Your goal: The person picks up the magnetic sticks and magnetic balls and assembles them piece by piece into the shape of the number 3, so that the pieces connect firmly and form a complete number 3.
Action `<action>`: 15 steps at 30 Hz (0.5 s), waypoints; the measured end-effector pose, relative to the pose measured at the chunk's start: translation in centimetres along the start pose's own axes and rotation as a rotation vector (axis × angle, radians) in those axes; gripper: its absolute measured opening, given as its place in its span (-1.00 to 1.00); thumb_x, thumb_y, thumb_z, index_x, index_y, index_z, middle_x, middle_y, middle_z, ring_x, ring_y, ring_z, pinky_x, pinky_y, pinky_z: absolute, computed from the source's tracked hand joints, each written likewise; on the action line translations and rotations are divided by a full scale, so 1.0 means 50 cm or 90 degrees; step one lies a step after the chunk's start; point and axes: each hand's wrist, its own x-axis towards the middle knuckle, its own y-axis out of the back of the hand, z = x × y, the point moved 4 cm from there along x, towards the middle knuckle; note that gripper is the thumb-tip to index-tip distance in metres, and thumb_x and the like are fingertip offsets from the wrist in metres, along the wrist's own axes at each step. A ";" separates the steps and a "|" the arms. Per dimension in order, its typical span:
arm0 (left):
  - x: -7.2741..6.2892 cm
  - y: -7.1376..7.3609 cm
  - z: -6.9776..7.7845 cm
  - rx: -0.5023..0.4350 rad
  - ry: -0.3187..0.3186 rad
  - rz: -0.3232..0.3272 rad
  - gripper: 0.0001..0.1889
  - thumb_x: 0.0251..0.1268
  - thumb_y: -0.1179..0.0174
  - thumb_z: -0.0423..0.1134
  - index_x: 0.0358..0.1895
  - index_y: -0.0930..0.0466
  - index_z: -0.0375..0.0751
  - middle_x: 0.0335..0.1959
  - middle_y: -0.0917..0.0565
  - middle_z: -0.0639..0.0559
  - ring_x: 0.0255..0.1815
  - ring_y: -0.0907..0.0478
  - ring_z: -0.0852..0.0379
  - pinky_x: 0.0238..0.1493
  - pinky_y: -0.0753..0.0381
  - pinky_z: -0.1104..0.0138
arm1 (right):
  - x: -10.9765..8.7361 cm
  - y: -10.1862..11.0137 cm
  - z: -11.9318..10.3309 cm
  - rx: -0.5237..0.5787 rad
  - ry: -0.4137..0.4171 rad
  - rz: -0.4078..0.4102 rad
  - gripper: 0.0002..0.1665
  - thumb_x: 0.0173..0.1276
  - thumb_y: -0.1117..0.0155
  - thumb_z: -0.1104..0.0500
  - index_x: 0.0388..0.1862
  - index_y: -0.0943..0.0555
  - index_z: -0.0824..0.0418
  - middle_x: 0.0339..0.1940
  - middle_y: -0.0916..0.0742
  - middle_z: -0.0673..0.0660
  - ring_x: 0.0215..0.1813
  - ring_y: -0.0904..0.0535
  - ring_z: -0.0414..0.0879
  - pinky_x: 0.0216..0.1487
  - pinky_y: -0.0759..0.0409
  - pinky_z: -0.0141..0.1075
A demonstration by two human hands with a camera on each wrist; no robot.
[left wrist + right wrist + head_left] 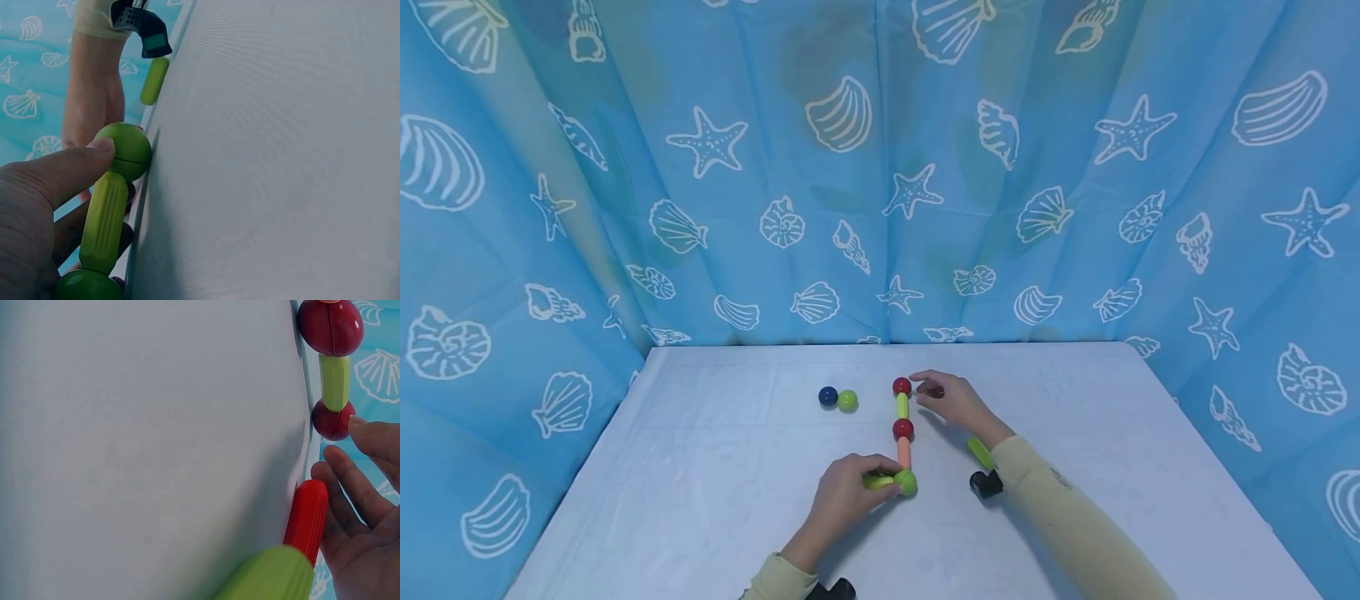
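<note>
Ball-and-rod chain (904,453), running near to far on the table (700,500): probably light, rigid, best held by its ridged rods (105,215). Left hand (850,487) pinches the near green ball (907,482); right hand (953,398), fingers parted, lies beside the farthest red ball (902,386).

No legible text; small dark mark (1061,478) on right sleeve (1075,527), too tiny to read

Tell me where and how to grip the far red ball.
Pinch the far red ball across its left and right sides, probably coming from the right: it is round, the yellow-green rod joins its near side, and the right hand is just beside it.
</note>
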 end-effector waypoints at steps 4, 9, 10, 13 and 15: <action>0.000 -0.001 -0.001 0.003 -0.001 0.001 -0.73 0.15 -0.51 -0.03 -0.05 -0.80 0.22 -0.22 -0.72 0.39 -0.19 -0.52 0.28 -0.07 -0.52 0.22 | -0.007 0.005 0.008 -0.004 0.001 0.006 -0.49 0.42 -0.37 0.17 0.33 -0.57 -0.04 0.10 -0.74 0.05 0.19 -0.63 0.04 0.22 -0.60 -0.05; 0.000 -0.002 -0.001 0.000 0.000 -0.002 -0.73 0.16 -0.50 -0.03 -0.05 -0.79 0.23 -0.22 -0.73 0.38 -0.18 -0.52 0.27 -0.07 -0.53 0.21 | -0.021 0.015 0.017 -0.005 -0.001 0.019 -0.51 0.42 -0.38 0.17 0.31 -0.59 -0.04 0.12 -0.73 0.06 0.18 -0.63 0.04 0.21 -0.60 -0.04; 0.000 -0.002 -0.001 -0.001 0.000 -0.002 -0.73 0.16 -0.50 -0.03 -0.05 -0.79 0.23 -0.22 -0.73 0.38 -0.18 -0.52 0.28 -0.07 -0.52 0.21 | -0.024 0.017 0.019 -0.002 -0.002 0.021 -0.51 0.42 -0.38 0.17 0.30 -0.60 -0.04 0.13 -0.73 0.06 0.18 -0.63 0.03 0.21 -0.60 -0.04; -0.001 -0.002 -0.001 -0.002 -0.001 -0.002 -0.73 0.16 -0.50 -0.02 -0.04 -0.79 0.24 -0.22 -0.72 0.39 -0.19 -0.51 0.28 -0.08 -0.52 0.22 | -0.033 0.023 0.025 0.004 -0.001 0.025 -0.52 0.41 -0.39 0.18 0.29 -0.60 -0.03 0.13 -0.72 0.06 0.17 -0.63 0.04 0.21 -0.60 -0.04; 0.000 -0.002 -0.002 -0.003 -0.003 0.001 -0.73 0.17 -0.50 -0.03 -0.05 -0.79 0.24 -0.23 -0.71 0.39 -0.20 -0.50 0.28 -0.09 -0.52 0.24 | -0.038 0.027 0.031 0.005 0.000 0.030 -0.52 0.40 -0.39 0.19 0.28 -0.60 -0.03 0.13 -0.72 0.06 0.17 -0.63 0.03 0.21 -0.60 -0.04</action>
